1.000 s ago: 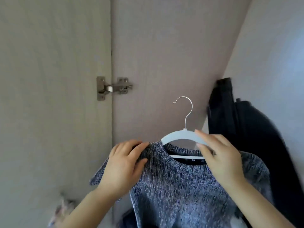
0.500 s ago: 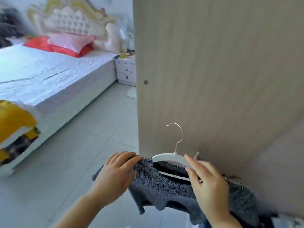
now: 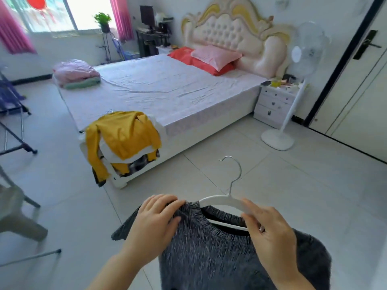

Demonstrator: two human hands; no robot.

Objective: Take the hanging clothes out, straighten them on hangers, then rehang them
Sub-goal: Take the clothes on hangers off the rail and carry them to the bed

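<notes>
The dark grey flecked knit sweater (image 3: 219, 252) sits on a white plastic hanger with a metal hook (image 3: 222, 200), held low over the tiled floor (image 3: 293, 185) and well short of the bed (image 3: 167, 86). It looks soft, light and floppy, so the stiff hanger is the surer hold. The left grip (image 3: 155, 225) clutches the knit over one shoulder. The right grip (image 3: 272, 233) pinches the hanger's arm at the collar. Half a second ago a wardrobe panel filled the view. Now the person has turned roomward, with the same hold.

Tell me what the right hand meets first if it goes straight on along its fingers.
The right hand grips the white hanger, so nothing lies nearer. Beyond that the way looks free over the floor tiles, probably as far as the bed; depth is unclear.
</notes>
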